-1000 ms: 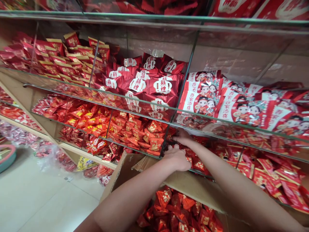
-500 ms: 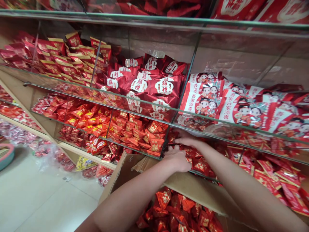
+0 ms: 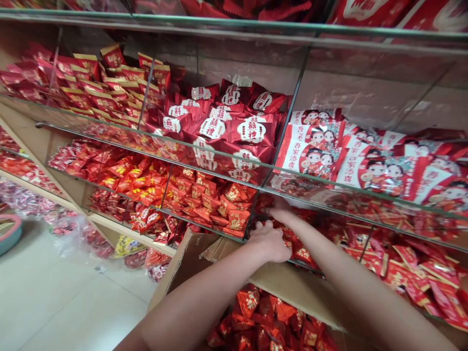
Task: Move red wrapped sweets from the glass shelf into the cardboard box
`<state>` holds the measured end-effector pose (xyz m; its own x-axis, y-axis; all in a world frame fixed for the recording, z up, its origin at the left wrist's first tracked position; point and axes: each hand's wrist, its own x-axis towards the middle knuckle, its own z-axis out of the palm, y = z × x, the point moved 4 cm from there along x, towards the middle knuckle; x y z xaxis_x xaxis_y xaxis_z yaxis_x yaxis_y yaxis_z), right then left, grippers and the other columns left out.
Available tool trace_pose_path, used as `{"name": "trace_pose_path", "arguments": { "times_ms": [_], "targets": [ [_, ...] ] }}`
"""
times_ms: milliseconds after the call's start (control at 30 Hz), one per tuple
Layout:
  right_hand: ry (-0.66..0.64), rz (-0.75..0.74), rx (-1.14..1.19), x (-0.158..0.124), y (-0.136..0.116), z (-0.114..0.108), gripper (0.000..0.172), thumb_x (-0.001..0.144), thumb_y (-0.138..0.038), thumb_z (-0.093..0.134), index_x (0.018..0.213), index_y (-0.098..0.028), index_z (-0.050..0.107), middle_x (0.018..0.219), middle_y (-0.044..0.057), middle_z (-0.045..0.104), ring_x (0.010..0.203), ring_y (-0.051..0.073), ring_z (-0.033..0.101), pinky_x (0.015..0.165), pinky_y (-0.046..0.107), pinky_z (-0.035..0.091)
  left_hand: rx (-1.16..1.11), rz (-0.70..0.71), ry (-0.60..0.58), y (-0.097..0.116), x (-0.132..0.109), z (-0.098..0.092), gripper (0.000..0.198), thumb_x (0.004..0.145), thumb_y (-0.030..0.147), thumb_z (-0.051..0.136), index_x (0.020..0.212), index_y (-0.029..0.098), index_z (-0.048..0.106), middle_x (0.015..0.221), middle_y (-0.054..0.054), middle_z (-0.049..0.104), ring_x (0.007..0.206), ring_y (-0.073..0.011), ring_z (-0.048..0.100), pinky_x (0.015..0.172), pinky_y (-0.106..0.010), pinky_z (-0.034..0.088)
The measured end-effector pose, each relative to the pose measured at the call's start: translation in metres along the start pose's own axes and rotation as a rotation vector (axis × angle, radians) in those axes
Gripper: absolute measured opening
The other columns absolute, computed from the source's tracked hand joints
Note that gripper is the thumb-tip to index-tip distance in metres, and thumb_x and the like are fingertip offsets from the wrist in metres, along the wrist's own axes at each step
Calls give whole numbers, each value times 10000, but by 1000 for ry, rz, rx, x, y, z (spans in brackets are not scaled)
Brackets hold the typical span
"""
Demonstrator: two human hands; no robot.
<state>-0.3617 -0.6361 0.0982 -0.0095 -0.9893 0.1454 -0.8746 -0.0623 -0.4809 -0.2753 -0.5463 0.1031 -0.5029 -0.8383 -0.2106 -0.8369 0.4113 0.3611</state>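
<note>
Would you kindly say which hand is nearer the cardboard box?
The left hand, at the far edge of the cardboard box; the right hand is deeper, beneath the glass shelf.

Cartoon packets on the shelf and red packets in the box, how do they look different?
The cartoon packets are red and white with little cartoon people; the red packets have gold print. The cartoon packets look bigger and flatter, while the red packets look small and pointy. The cartoon packets lie on the shelf; the red packets are jumbled in the box lower down. Both have shiny wrappers with red on them.
</note>
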Motion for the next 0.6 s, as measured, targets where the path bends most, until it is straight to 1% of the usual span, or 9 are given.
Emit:
{"name": "trace_pose_path", "arguments": {
  "times_ms": [100,233,267,300,433,500,600],
  "targets": [
    [7,-16,115,-1,-5,3,333,662,-226,603,990,-187,564,888,42,630,802,178,557,682,279,435,4,9,9,0,0,0,590,673,551,371,1124,206,532,1268,-116,388,1112,-350,376,848,-430,410],
    [-168,-16,249,-3,-1,0,321,698,-245,560,1013,-189,561,840,27,640,744,162,569,628,265,448,5,5,12,0,0,0,583,686,557,352,1123,218,534,1254,-108,402,1095,-336,395,837,-418,418],
    [-194,-6,270,-4,0,0,320,698,-245,559,1012,-188,564,830,25,641,731,160,571,618,262,449,5,6,8,0,0,-1,580,685,553,357,1124,217,532,1254,-109,405,1092,-333,398,836,-416,419],
    [-198,5,277,-4,1,-1,322,693,-236,562,1011,-188,566,824,23,642,722,158,572,613,261,450,5,6,5,0,0,-1,579,682,548,365,1126,216,530,1257,-112,403,1093,-333,397,836,-415,419],
    [-143,39,285,-6,-1,1,317,674,-167,567,990,-190,576,838,25,643,716,150,569,611,246,445,-3,2,-7,0,0,0,582,673,550,384,1132,221,525,1259,-107,406,1100,-325,399,849,-409,412],
    [-159,54,311,-7,-3,2,275,693,-167,551,965,-190,582,842,25,644,710,143,567,591,232,442,-8,1,-5,-1,0,0,584,678,556,379,1135,224,524,1258,-106,409,1104,-323,396,856,-412,407],
    [-219,71,330,-7,-4,0,184,723,-200,535,894,-176,597,737,18,641,642,133,560,545,220,434,-9,5,4,0,1,0,593,681,555,374,1140,213,525,1270,-113,395,1114,-336,381,863,-425,401]
  ]
}}
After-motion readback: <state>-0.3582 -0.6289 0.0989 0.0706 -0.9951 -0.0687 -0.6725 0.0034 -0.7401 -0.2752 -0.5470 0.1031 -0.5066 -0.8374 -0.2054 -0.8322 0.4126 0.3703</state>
